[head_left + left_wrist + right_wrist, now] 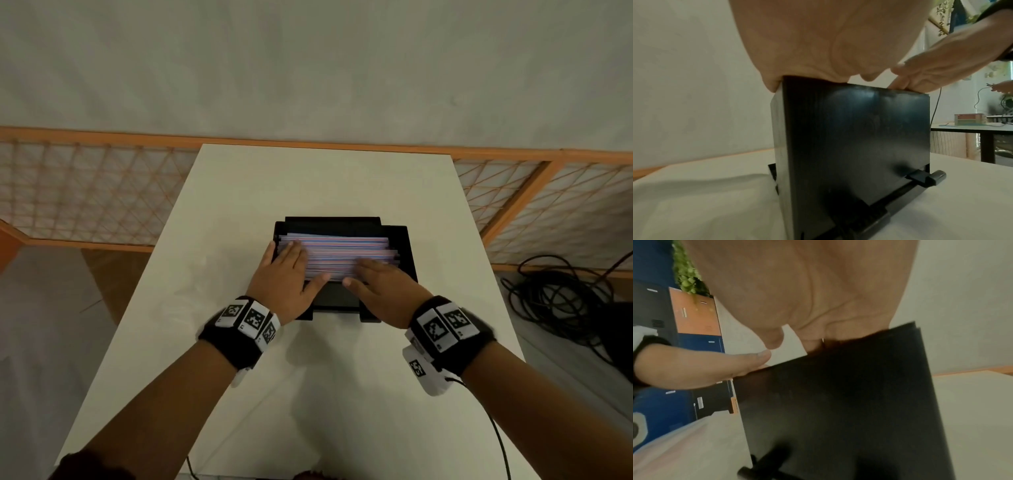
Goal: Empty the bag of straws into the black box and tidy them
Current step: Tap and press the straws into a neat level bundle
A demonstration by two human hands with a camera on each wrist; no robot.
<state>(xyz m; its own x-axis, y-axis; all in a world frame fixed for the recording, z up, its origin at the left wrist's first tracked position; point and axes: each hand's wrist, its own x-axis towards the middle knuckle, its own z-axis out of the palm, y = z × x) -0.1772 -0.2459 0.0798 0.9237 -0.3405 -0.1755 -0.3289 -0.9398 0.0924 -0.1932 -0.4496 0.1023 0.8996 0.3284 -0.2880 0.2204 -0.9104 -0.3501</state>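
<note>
The straws (342, 251) lay in a flat pile inside the black box (399, 236). They were pink, blue and white, and they ran from side to side. The box stood in the middle of the white table (239, 192), and its tall front wall faced me.

My left hand (286, 277) lay flat on the left end of the pile. Its fingers were straight and spread, pressing down on the straws, and its thumb pointed toward my other hand. My right hand (383, 286) lay flat on the right part of the pile, near the front wall. Its fingers were straight too. Neither hand held anything. My two thumbs were near each other, but they did not touch.

In the left wrist view, my palm sat on the top edge of the box. A black bar (937, 176) ran along the foot of the box.

I wore black bands (236, 339) with black and white square tags on both wrists. I could not read any words on them. I saw no words on the box.

An orange rail with a net fence (85, 192) stood behind the table. A heap of black cables (561, 301) lay on the floor to my right. A thin black wire (493, 431) hung from my right wrist band.
</note>
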